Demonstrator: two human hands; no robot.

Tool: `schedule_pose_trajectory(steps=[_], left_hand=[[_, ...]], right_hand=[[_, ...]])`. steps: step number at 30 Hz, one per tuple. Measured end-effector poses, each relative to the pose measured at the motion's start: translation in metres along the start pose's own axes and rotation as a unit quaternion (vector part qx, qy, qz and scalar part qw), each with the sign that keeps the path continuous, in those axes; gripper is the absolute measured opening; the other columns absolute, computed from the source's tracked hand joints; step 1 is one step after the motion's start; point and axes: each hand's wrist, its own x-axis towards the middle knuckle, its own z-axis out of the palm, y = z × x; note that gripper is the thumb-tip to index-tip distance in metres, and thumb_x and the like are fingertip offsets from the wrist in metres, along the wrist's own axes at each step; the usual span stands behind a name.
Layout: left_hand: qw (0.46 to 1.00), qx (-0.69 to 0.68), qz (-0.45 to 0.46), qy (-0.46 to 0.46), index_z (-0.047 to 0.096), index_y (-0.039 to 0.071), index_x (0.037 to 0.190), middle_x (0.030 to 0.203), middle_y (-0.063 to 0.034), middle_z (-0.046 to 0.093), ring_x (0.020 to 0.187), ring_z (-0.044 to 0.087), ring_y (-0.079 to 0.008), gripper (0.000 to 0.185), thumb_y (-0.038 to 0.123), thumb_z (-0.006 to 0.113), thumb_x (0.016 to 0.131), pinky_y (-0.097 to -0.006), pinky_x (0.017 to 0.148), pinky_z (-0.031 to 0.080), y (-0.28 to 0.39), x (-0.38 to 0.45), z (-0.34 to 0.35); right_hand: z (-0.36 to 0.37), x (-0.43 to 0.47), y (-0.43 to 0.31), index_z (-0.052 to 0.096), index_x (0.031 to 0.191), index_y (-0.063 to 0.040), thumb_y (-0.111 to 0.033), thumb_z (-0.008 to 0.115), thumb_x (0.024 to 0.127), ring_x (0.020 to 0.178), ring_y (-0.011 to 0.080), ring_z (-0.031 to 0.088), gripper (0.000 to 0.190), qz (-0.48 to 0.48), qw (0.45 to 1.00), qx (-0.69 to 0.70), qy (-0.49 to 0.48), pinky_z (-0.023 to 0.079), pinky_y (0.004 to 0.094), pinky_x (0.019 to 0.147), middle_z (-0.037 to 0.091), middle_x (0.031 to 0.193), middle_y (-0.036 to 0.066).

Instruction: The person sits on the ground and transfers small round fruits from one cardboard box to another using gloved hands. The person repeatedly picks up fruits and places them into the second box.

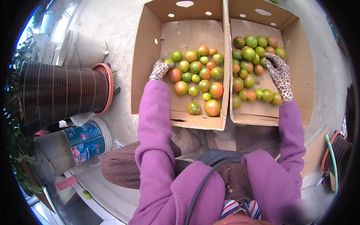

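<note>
My left hand [161,69], in a leopard-print glove, is at the left side of the left cardboard box [149,62]. Its thumb and fingers close around a green tomato [168,61]. Green and reddish tomatoes [195,67] lie loosely spread over that box's floor. Over the right cardboard box [298,64], my right hand [279,72] wears a matching glove. Its fingers and thumb are apart and curved, close beside a partly hidden green tomato [263,62]. More tomatoes [249,53] cluster at the far and left parts of this box, with a row of several [258,94] near its front.
To the left, a dark ribbed pot [64,92] with an orange rim lies on its side, between a white bucket [84,49] and a printed plastic bucket [84,142]. A green hose [332,161] runs at the lower right. Concrete floor [121,39] surrounds the adjoining boxes.
</note>
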Motion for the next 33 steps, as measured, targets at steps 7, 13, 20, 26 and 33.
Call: schedule_pose_trajectory(steps=[7, 13, 20, 26, 33], left_hand=[[0.975, 0.155, -0.031, 0.154, 0.028, -0.002, 0.145, 0.142, -0.0274, 0.040, 0.128, 0.045, -0.0366, 0.092, 0.034, 0.076, 0.075, -0.0388, 0.107, 0.039, 0.080, -0.047, -0.003], [0.905, -0.208, 0.342, 0.146, 0.043, -0.002, 0.137, 0.130, -0.0235, 0.052, 0.109, 0.059, -0.0254, 0.060, 0.014, 0.070, 0.086, -0.0337, 0.091, 0.050, 0.224, -0.153, 0.054], [0.917, 0.049, 0.383, -0.100, 0.054, -0.004, 0.124, 0.117, -0.0262, 0.059, 0.110, 0.058, -0.0375, 0.058, 0.033, 0.069, 0.082, -0.0416, 0.094, 0.047, 0.244, -0.194, 0.163], [0.885, 0.124, 0.428, -0.135, 0.061, -0.002, 0.109, 0.098, -0.0258, 0.065, 0.095, 0.063, -0.0390, 0.047, 0.037, 0.067, 0.083, -0.0438, 0.084, 0.050, 0.243, -0.193, 0.169], [0.890, 0.123, 0.406, -0.166, 0.060, -0.004, 0.111, 0.104, -0.0251, 0.064, 0.101, 0.062, -0.0364, 0.053, 0.037, 0.070, 0.080, -0.0425, 0.086, 0.050, 0.245, -0.195, 0.165]], right_hand=[[-0.010, 0.005, 0.016, 0.064, 0.115, -0.007, -0.024, 0.065, 0.088, 0.097, 0.0251, 0.066, 0.032, 0.014, 0.998, -0.064, 0.007, 0.051, 0.0354, 0.088, 0.068, 0.107, 0.013], [-0.024, 0.008, 0.025, 0.063, 0.114, -0.007, -0.031, 0.061, 0.088, 0.103, 0.0312, 0.063, 0.035, 0.011, 0.985, -0.170, -0.012, 0.049, 0.0405, 0.090, 0.066, 0.109, 0.014], [-0.037, -0.006, 0.047, 0.062, 0.115, -0.005, -0.018, 0.080, 0.066, 0.103, 0.0302, 0.062, 0.053, 0.106, 0.913, -0.258, -0.297, 0.049, 0.0393, 0.089, 0.066, 0.108, 0.015], [0.011, -0.022, 0.039, 0.063, 0.120, -0.009, -0.027, 0.087, 0.056, 0.095, 0.0296, 0.067, 0.070, 0.030, 0.729, -0.438, -0.525, 0.051, 0.0384, 0.086, 0.071, 0.098, 0.013], [-0.004, -0.018, 0.025, 0.071, 0.100, -0.009, -0.022, 0.083, 0.057, 0.090, 0.0290, 0.068, 0.047, 0.073, 0.789, -0.359, -0.493, 0.052, 0.0396, 0.085, 0.071, 0.092, 0.013]])
